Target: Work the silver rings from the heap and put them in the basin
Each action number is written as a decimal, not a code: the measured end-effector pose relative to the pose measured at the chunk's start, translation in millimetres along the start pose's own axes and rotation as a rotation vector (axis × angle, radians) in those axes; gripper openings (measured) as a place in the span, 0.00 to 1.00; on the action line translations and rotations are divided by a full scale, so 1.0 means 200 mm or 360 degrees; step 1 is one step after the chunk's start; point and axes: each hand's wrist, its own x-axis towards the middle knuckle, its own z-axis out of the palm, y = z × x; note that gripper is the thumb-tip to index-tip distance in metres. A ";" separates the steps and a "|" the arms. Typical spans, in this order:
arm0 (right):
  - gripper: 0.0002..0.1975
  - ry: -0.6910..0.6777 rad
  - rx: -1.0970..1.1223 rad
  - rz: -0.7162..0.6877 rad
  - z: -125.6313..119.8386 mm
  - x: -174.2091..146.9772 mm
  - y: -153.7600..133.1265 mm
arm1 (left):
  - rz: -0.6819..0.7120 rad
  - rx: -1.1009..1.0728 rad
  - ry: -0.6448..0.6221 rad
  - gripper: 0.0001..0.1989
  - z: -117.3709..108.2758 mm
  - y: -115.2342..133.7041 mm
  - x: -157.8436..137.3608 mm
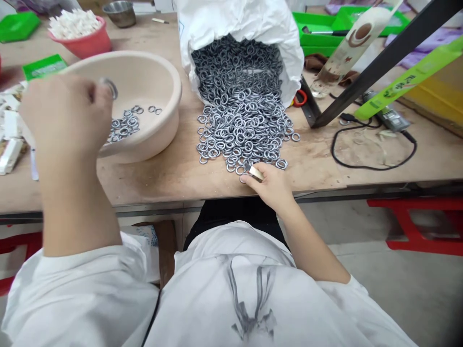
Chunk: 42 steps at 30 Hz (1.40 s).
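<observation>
My left hand [68,113] is raised over the near left rim of a large beige basin [164,91], slightly blurred, its fingers closed. A metal ring [109,88] shows at its fingertips. Several similar rings [125,126] lie at the bottom of the basin. Near the table's front edge, my right hand [271,185] pinches a small cream-coloured block with a dark end [256,172]. It is at the front of a heap of grey metal rings [242,125], which spills from a white sack [238,19] lying on its side with its mouth toward me.
Behind the basin stands a red bowl [97,43] of white pieces, beside a steel bowl [121,13]. White pieces [12,125] lie at far left. On the right are a black metal bar [361,79], orange-handled scissors [301,98], a looped black cable [376,167] and green trays [318,38].
</observation>
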 end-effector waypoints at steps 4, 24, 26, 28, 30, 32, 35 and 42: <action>0.11 -0.0154 -0.0342 -0.0065 0.01 -0.02 -0.01 | 0.0086 0.0977 0.0138 0.32 0.02 -0.01 0.04; 0.20 -0.0184 0.1280 -0.0059 0.04 -0.10 -0.22 | -0.0401 -0.1828 -0.0957 0.23 0.68 0.27 -0.86; 0.21 -0.0094 0.1148 -0.0121 0.03 -0.10 -0.20 | -0.0495 -0.1959 -0.0967 0.23 0.67 0.28 -0.86; 0.22 -0.0006 0.0904 -0.0263 0.01 -0.10 -0.20 | -0.0600 -0.2032 -0.0926 0.23 0.67 0.29 -0.86; 0.23 0.0023 0.0579 -0.0425 0.01 -0.12 -0.22 | -0.0710 -0.2040 -0.0870 0.23 0.66 0.30 -0.86; 0.26 0.0010 0.0332 -0.0505 0.01 -0.14 -0.23 | -0.0799 -0.2012 -0.0840 0.23 0.65 0.31 -0.86; 0.28 0.0020 0.0170 -0.0544 0.02 -0.16 -0.25 | -0.0844 -0.1988 -0.0831 0.24 0.64 0.31 -0.86; 0.26 0.0073 0.0025 -0.0619 0.03 -0.16 -0.24 | -0.0880 -0.2037 -0.0796 0.25 0.65 0.32 -0.88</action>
